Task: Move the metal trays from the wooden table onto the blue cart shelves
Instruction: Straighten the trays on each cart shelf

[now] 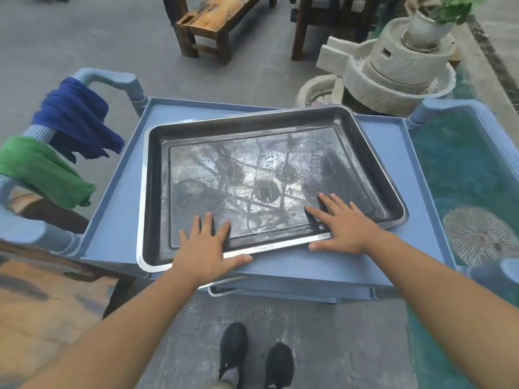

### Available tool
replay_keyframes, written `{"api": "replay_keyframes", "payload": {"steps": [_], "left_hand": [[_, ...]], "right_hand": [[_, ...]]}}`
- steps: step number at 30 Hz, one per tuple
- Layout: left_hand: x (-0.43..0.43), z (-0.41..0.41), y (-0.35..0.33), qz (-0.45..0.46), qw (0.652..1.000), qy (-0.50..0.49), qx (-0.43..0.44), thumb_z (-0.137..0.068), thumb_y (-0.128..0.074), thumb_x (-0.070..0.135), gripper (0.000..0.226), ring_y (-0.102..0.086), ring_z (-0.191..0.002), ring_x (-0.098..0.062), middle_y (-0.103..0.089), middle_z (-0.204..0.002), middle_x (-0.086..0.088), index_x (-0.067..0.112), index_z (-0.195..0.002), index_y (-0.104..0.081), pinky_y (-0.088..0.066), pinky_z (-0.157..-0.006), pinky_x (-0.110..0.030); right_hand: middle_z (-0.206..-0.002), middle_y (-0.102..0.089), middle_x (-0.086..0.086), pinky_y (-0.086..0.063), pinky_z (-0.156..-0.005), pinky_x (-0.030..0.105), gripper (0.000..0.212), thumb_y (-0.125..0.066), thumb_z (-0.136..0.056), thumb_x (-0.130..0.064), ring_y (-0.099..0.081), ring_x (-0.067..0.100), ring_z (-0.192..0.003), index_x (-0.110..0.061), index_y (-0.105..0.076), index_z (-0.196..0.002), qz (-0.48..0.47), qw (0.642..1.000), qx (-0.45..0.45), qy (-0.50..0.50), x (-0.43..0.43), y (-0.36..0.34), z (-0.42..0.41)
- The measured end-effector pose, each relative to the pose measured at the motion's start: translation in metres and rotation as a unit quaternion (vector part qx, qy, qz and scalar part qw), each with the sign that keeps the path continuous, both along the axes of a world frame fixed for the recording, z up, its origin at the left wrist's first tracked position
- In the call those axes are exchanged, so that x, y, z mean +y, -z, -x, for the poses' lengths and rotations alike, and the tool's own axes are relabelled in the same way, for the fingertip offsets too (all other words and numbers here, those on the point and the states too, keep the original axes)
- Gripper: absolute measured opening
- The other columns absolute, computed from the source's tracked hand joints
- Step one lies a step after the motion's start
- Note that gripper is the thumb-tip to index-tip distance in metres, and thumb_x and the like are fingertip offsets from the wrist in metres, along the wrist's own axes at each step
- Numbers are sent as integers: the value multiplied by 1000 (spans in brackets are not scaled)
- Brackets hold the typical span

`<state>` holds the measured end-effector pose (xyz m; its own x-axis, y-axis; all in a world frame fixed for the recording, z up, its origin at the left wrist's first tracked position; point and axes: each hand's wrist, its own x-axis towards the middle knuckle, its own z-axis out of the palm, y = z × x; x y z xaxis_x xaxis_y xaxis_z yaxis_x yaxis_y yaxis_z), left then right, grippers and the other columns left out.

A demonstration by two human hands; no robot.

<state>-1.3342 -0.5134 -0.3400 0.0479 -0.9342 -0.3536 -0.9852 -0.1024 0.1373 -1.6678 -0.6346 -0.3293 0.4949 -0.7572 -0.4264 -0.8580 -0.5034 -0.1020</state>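
Head view showed the table (42,299) at far left with no tray visible on the part in frame. The left hand (207,245) lay flat and spread over the near rim of a tray (269,175) resting askew on the cart (387,147) top shelf, gripping nothing; the right hand (342,223) likewise. A second tray's edge (224,290) showed on a lower shelf. Apparently two moved; remainder unknown.

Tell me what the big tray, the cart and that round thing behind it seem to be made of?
The tray looks like polished metal, probably steel: its floor mirrors overhead shapes and its rim glints. The cart seems moulded matte blue plastic, with rounded corners and no shine. The millstone looks like rough grey stone or concrete, grainy and chiselled.
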Motion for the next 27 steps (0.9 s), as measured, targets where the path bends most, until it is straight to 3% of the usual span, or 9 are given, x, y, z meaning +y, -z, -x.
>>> {"api": "replay_keyframes", "payload": {"steps": [7, 13, 27], "left_hand": [[-25, -16, -4, 17, 999, 48, -1, -55, -13, 104, 119, -3, -150, -35, -6, -164, -7, 36, -153, -15, -16, -115, -64], [-46, -33, -3, 11, 997, 79, 4, -55, -18, 104, 127, -1, -151, -30, -4, -164, -4, 25, -155, -14, -14, -117, -63], [-52, -40, -8, 2, 995, 102, -1, -54, -16, 104, 121, -1, -151, -29, -1, -165, -3, 36, -154, -11, -13, -118, -61]], "right_hand": [[-164, 12, -5, -6, -118, 58, 110, -25, -54, -103, 10, 21, -151, -54, 5, -147, 2, 998, -14, 60, 11, 2, -6], [-163, 14, -5, -3, -119, 58, 113, -24, -51, -105, 14, 20, -150, -53, 3, -148, -2, 993, -25, 114, 23, 4, -15], [-163, 15, -4, -4, -118, 62, 114, -24, -52, -104, 13, 23, -150, -52, 2, -149, -20, 989, -22, 144, 35, 0, -24]]}}
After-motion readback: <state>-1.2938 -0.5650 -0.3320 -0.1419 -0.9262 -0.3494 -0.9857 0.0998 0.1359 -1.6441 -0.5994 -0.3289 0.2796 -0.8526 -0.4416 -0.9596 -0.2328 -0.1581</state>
